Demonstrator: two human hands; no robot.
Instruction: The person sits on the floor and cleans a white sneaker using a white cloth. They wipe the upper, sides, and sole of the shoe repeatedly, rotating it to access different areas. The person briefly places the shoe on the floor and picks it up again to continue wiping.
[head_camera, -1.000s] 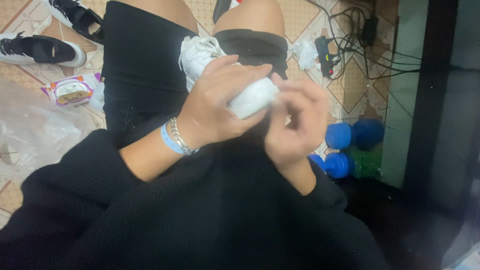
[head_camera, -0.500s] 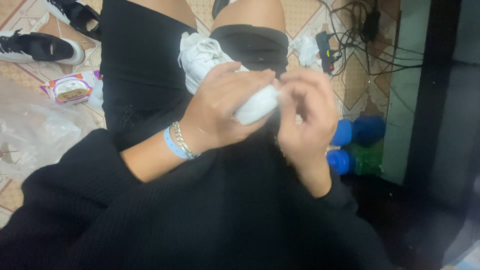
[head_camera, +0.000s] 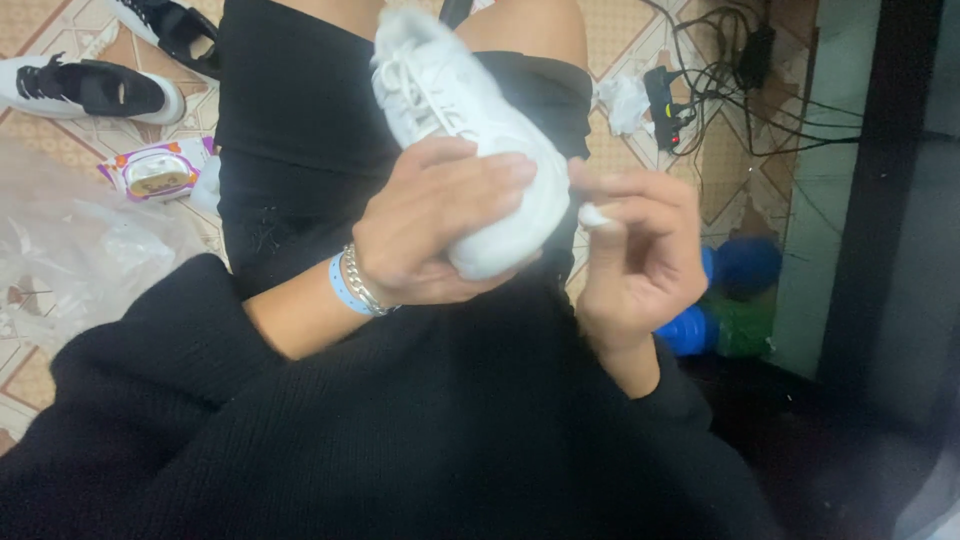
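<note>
— What lies around the black-and-white sandal (head_camera: 95, 90) on the tiled floor (head_camera: 60, 30)?

— A second sandal (head_camera: 170, 25) of the same kind sits just beyond it, toward the top edge. Nearer than the sandal lies a flat packet of wipes (head_camera: 158, 170) with a purple border, and nearer still a crumpled clear plastic bag (head_camera: 70, 255).

— And far across from the sandal?

— A black power strip (head_camera: 665, 105) with tangled black cables (head_camera: 760, 80), a crumpled white tissue (head_camera: 625, 100) just beside it. Nearer than those, well apart from the sandal, lie blue dumbbells (head_camera: 725, 295) against a pale green wall (head_camera: 830, 200).
</note>
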